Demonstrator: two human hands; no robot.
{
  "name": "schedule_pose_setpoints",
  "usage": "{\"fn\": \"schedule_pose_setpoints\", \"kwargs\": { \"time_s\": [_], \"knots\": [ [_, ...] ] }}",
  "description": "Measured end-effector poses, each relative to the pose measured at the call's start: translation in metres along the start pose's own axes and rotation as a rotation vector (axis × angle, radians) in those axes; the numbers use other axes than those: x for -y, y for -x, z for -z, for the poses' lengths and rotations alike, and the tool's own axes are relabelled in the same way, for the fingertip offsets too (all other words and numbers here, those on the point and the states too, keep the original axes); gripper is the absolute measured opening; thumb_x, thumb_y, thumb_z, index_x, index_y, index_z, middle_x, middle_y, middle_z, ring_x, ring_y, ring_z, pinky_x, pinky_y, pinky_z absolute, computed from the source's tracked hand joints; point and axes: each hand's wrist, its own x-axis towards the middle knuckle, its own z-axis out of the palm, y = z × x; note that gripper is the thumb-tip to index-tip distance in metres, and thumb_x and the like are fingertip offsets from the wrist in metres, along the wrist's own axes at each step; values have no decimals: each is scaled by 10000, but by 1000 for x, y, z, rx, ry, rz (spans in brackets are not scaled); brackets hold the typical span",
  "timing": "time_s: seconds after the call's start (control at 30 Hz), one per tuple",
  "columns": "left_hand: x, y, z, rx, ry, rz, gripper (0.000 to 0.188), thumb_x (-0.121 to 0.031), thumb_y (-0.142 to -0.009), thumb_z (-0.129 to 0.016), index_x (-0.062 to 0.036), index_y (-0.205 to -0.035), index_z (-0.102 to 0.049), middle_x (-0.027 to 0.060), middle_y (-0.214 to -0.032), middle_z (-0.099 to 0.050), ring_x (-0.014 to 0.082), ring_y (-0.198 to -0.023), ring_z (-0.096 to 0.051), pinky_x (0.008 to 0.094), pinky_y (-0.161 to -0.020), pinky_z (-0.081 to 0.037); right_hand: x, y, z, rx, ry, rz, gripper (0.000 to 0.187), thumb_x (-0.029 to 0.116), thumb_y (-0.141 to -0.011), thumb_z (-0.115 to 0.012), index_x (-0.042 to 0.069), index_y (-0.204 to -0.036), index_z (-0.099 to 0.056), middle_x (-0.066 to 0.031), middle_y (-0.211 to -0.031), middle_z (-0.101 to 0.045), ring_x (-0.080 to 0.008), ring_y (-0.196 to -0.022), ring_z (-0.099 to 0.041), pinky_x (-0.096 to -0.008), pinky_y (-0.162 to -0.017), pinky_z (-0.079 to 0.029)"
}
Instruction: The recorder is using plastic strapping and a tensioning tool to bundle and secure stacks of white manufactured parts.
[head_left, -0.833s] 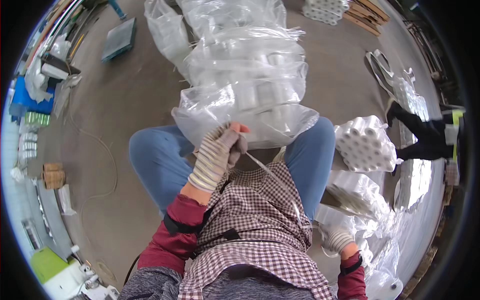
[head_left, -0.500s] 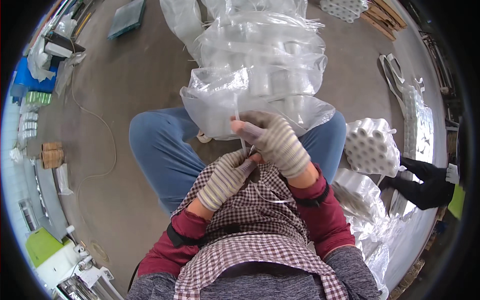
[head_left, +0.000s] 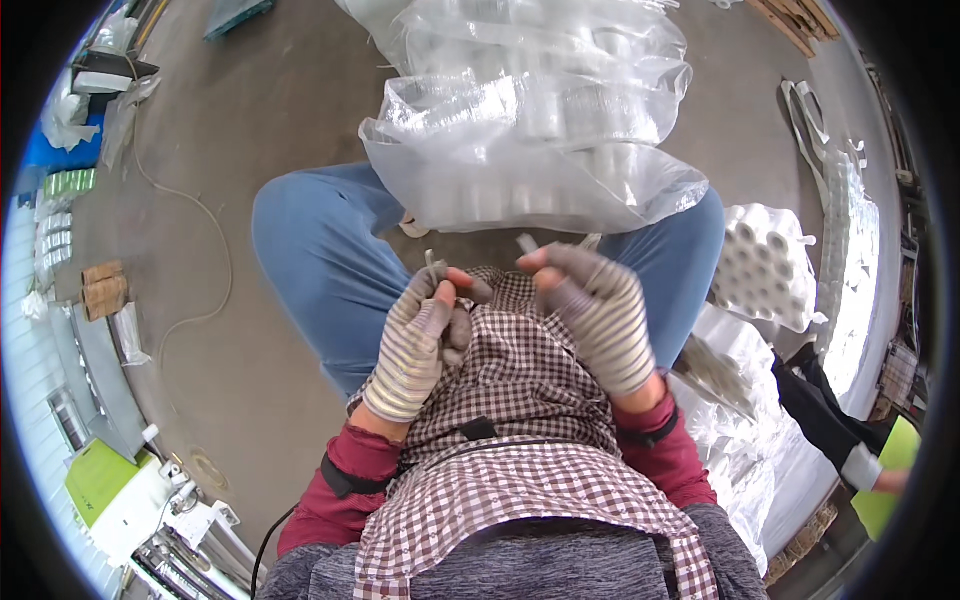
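My left hand [head_left: 412, 335], in a striped glove with bare fingertips, is closed in front of my apron. A short end of a pale strip [head_left: 430, 259] sticks up from its fingers. My right hand [head_left: 598, 318], gloved the same way, is pinched a little to the right; a greyish-white strip end [head_left: 527, 243] pokes out past its fingertips. The hands are apart, and the strip between them cannot be made out. Just beyond, between my knees, lies a large clear plastic bag [head_left: 520, 185] filled with white rolls or tubes. Neither hand touches it.
At right stand a wrapped bundle of white tubes [head_left: 765, 262] and crumpled clear film [head_left: 735, 450]. Another person in black and lime green [head_left: 825, 400] is beside them. A cable [head_left: 222, 225] crosses the floor at left, near a brown roll [head_left: 104, 290] and a green-white machine [head_left: 120, 490].
My hands have separated, the right moving right and the left slightly up and left. The long white strip between them no longer shows. The bag appears higher in view.
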Motion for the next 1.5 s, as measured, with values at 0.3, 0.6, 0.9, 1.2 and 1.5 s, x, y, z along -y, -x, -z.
{"fn": "schedule_pose_setpoints", "kwargs": {
  "time_s": [0.3, 0.6, 0.9, 1.2, 1.5],
  "knots": [
    [5, 8, -19, 89, -3, 32, 303, -190, -929, -494, 3, -1158, -538, 85, -993, -628, 149, -840, -628, 253, -709, -529, -14, 16, -20, -50, 283, 312, 112, 69, -813, -602, -12, -888, -622, -82, -818, -577, -147, -715, -573, -251, -614, -461],
    [9, 7, -22, 41, -7, -14, 272, -115, -904, -529, 21, -1138, -558, 77, -1005, -630, 141, -903, -606, 266, -810, -496, -18, 15, -20, -76, 416, 390, 112, 77, -749, -661, -4, -815, -620, -121, -881, -567, -234, -761, -589, -300, -645, -475],
    [18, 7, -13, 75, -25, -49, 324, -123, -878, -575, 38, -1158, -542, 80, -1054, -617, 131, -956, -576, 259, -858, -467, -19, 17, -19, -68, 339, 305, 133, 86, -747, -658, -7, -836, -626, -130, -872, -575, -240, -728, -588, -296, -631, -472],
    [13, 7, -17, 73, -176, -94, 282, -52, -880, -538, 47, -1144, -545, 88, -1000, -632, 130, -887, -601, 246, -791, -494, -21, 15, -18, -57, 329, 275, 130, 93, -764, -635, -12, -841, -625, -129, -858, -574, -241, -731, -583, -298, -638, -465],
    [-9, 6, -24, 133, -848, -170, 214, -22, -812, -582, 4, -1022, -617, 132, -870, -641, 160, -786, -629, 254, -708, -488, -30, 7, -10, -16, 160, 170, 113, 86, -779, -637, -13, -833, -630, -102, -801, -578, -195, -697, -551, -281, -631, -441]
  ]
}}
